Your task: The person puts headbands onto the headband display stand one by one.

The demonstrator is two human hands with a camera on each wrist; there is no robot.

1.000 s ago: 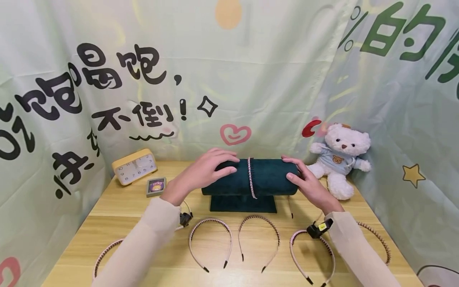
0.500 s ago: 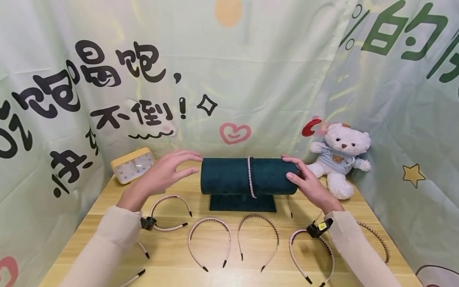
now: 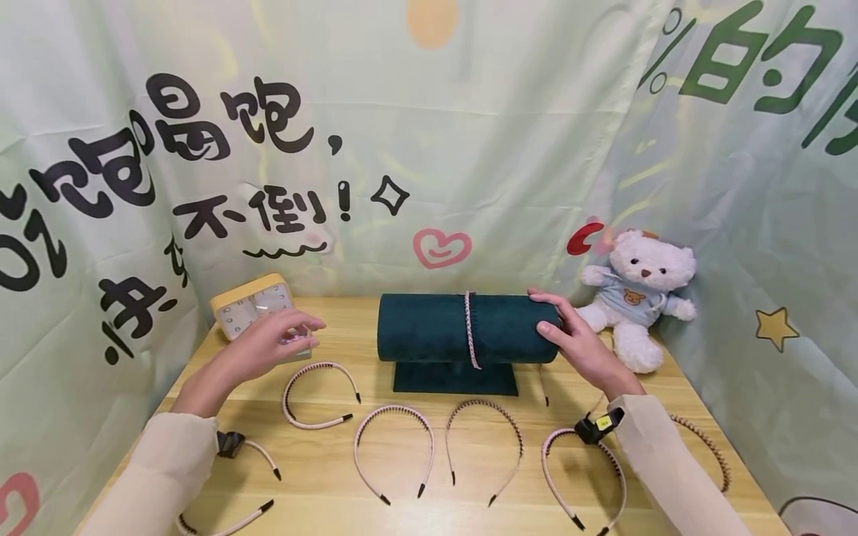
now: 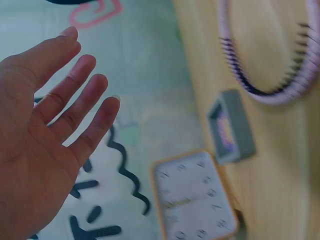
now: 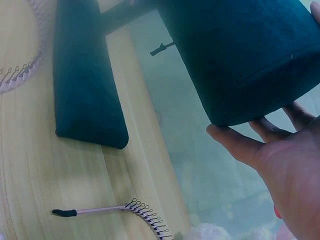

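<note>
A dark green velvet headband display stand [image 3: 422, 327] stands at the back middle of the table, its padded roll lying crosswise on a flat base. One pink braided headband [image 3: 470, 331] is fitted around the roll, right of its middle. My right hand [image 3: 582, 346] holds the roll's right end, thumb in front and fingers over the top; in the right wrist view its fingertips touch the end's edge. My left hand [image 3: 264, 350] hovers at the left with fingers extended and nothing in them, in front of the clock and overlapping a small grey box [image 4: 235, 127].
Several more headbands [image 3: 393, 409] lie across the table [image 3: 429, 514] in front of the stand. A yellow alarm clock [image 3: 224, 309] sits at the back left. At the back right sits a white teddy bear [image 3: 653, 264]. Printed cloth [image 3: 523, 186] hangs behind.
My left hand has let go of the roll's left end and moved left toward the clock, uncovering a headband. My right hand has stayed on the right end.
</note>
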